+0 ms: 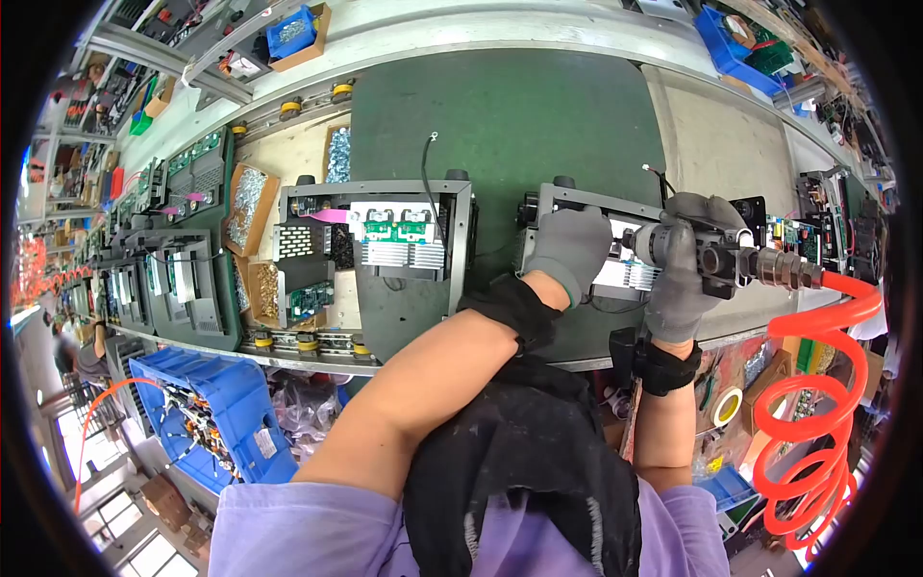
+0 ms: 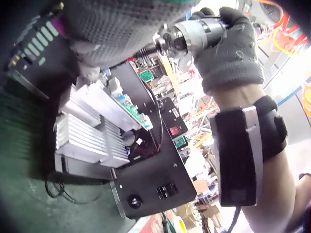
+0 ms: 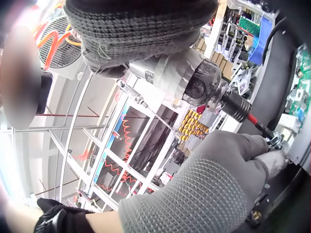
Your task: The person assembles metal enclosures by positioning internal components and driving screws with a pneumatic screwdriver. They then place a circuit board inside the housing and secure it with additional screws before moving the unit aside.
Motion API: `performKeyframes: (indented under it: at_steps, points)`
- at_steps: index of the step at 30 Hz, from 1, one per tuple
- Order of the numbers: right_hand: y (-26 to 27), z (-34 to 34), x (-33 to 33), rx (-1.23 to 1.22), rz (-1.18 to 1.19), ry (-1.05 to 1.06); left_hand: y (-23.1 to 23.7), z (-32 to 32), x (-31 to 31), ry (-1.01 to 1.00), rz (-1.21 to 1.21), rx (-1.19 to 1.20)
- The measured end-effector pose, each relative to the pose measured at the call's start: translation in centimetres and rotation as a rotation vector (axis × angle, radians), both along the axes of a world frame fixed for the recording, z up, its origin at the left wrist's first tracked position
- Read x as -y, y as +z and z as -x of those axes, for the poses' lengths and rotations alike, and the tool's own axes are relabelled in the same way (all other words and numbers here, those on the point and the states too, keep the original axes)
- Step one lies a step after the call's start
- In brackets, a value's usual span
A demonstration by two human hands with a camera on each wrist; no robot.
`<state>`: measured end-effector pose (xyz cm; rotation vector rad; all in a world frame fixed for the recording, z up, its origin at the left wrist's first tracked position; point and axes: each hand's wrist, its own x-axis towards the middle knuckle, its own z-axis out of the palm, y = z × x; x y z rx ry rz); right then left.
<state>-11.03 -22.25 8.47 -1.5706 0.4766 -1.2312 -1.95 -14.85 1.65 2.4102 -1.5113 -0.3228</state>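
Note:
The right hand, in a grey glove, grips a taped air screwdriver, held roughly level over the right-hand metal housing. The gloved left hand is inside that housing. In the right wrist view, the left hand's thumb and finger pinch a small metal part at the tip of the red and black driver bit. Silver heat sinks and a green circuit board show below the left hand in the left wrist view; its fingertips are partly hidden there.
A second housing with heat sinks stands to the left on the green work surface. Screw boxes lie further left, beside more housings. A coiled red air hose hangs at the right. A blue crate is below the bench edge.

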Motion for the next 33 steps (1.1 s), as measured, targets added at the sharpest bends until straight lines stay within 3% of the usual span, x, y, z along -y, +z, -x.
performKeyframes:
  at_steps: [4, 6, 12, 15, 17, 21, 30, 33]
  points:
    - [0.1, 0.1, 0.3, 0.017, -0.044, -0.038, 0.9, -0.4, 0.6, -0.010, -0.048, -0.047]
    - [-0.2, 0.5, 0.5, -0.005, -0.002, -0.029, 1.5, -0.4, 1.1, 0.025, -0.245, -0.139]
    - [0.1, 0.6, 0.5, -0.041, -0.021, -0.012, 1.9, -0.9, 0.5, -0.046, -0.186, -0.170]
    - [0.6, 1.1, 1.1, -0.205, 0.077, 0.145, 1.4, -0.8, 0.1, -0.047, -0.091, -0.141]
    - [0.1, 0.4, 0.1, -0.005, -0.061, 0.053, 0.8, -0.5, 0.5, -0.021, -0.127, -0.121]
    - [0.3, -0.3, 0.1, -0.095, -0.025, -0.032, 1.0, -0.1, 0.6, 0.023, -0.141, -0.110]
    - [0.1, -0.3, -0.2, 0.023, -0.036, 0.029, 0.1, 0.4, 0.8, 0.074, -0.053, -0.133]
    - [0.3, -0.7, 0.3, -0.067, 0.036, 0.017, 0.4, 0.4, 0.5, 0.044, -0.016, -0.114]
